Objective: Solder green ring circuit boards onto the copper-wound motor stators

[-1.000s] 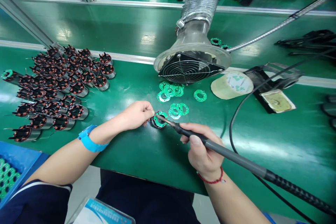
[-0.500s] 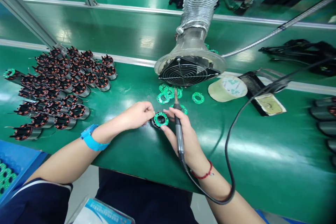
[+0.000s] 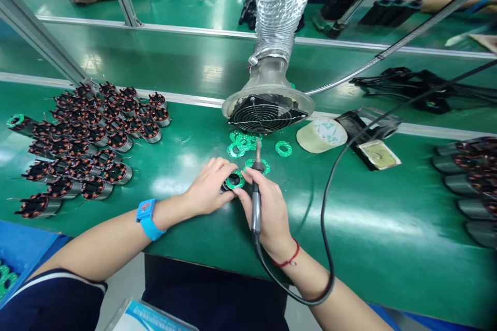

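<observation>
My left hand [image 3: 209, 186] is closed around the left side of a motor stator, whose dark metal body is mostly hidden by my fingers. On top of the stator lies a green ring-shaped circuit board [image 3: 235, 180]. My right hand [image 3: 269, 207] keeps a soldering iron [image 3: 256, 207] against the palm, its tip pointing away from me, while thumb and fingertips touch the right edge of the board and stator. Several loose green ring boards [image 3: 283, 148] lie on the table just beyond my hands.
Rows of wound stators [image 3: 97, 186] stand at left, more stators [image 3: 466, 209] at far right. A fume extractor [image 3: 267, 108] hangs above the loose boards. A tape roll [image 3: 322, 134] and a soldering sponge tray [image 3: 378, 155] sit right of it. The iron's black cable [image 3: 324, 217] loops over my right forearm.
My left hand has gone from pinching at the board's left edge to wrapping round the stator's side. The right hand still holds the iron by the board. The head view has shifted slightly.
</observation>
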The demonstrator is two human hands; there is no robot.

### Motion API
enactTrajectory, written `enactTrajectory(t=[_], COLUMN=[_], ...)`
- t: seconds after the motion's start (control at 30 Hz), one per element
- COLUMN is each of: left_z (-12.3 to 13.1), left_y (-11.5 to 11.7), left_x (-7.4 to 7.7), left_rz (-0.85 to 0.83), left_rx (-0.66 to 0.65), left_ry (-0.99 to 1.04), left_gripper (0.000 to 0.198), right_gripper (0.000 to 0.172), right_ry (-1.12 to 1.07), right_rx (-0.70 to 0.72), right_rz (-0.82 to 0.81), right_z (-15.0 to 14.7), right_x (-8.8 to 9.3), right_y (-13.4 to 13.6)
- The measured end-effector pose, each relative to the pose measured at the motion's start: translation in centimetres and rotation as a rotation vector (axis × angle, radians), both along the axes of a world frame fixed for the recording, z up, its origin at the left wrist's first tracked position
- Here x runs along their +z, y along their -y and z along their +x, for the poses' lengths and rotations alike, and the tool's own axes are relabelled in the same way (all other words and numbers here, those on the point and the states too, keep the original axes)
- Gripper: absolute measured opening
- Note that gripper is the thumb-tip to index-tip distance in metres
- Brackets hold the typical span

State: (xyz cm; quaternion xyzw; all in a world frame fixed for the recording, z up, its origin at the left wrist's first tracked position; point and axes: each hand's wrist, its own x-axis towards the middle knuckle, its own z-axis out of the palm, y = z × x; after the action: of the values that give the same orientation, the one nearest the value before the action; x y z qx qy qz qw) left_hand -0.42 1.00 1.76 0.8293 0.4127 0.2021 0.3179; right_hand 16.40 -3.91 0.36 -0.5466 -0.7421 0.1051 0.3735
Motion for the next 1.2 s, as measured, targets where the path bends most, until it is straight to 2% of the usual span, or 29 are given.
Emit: enactTrajectory(t=[0.1,0.17,0.27,0.37,0.43,0.5,0.67,0.8,0.87,0.97,1.03,1.07,1.13,1.2], left_z=[-0.6,-0.8,-0.6,-0.1,0.3,0.5,0.3,0.3,0.4,0.2,-0.7,-1.3,-2.5,-3.5], left_y=[-1.2,-1.3,-0.4,1.0,1.6,1.9,0.9,0.4,0.5,0.1,-1.1,-2.1,-5.0,-8.9], left_x=[0.2,0.0,-0.8,-1.3,-1.4,-1.3,-1.0,-0.8,-0.5,0.3,1.0,1.4,2.2,3.1], left_rz=[-0.009,-0.029,-0.081,-0.119,-0.106,-0.103,-0.216,-0.135,-0.073,-0.028,-0.022,-0.026,-0.046,0.005], left_rx=[-0.110,-0.137,-0.020,0.160,0.213,0.223,0.152,0.096,0.063,0.035,0.155,0.255,0.480,0.643], left_ry=[0.006,0.060,0.186,0.180,0.169,0.203,0.261,0.185,0.110,-0.007,-0.002,0.027,0.094,0.095], left_gripper=[0.034,0.040,0.055,0.046,0.039,0.040,0.047,0.056,0.061,0.050,0.043,0.042,0.040,0.046], right_gripper=[0.047,0.053,0.052,0.047,0.047,0.045,0.042,0.043,0.039,0.037,0.043,0.045,0.048,0.052], right_ry=[-0.009,-0.034,-0.064,-0.096,-0.123,-0.136,-0.112,-0.102,-0.114,-0.119,-0.087,-0.062,-0.075,-0.164], right_rx=[0.009,0.019,0.056,0.019,-0.014,-0.019,-0.009,0.000,-0.063,-0.259,-0.389,-0.410,-0.387,-0.426], right_rz=[-0.001,-0.018,-0.037,-0.040,-0.032,-0.013,0.016,-0.004,0.044,0.208,0.200,0.110,-0.182,-0.304], right_z=[-0.1,-0.1,-0.3,-0.5,-0.6,-0.8,-1.0,-0.1,1.4,4.8,7.4,8.6,10.6,11.8], right_x=[-0.3,-0.6,-1.0,-1.2,-1.4,-1.4,-1.2,-0.1,0.6,1.6,2.0,2.1,2.2,2.3], right_y=[-0.2,-0.4,-0.7,-0.9,-0.8,-0.9,-0.9,-0.7,-1.0,-2.4,-3.8,-4.4,-5.6,-6.2])
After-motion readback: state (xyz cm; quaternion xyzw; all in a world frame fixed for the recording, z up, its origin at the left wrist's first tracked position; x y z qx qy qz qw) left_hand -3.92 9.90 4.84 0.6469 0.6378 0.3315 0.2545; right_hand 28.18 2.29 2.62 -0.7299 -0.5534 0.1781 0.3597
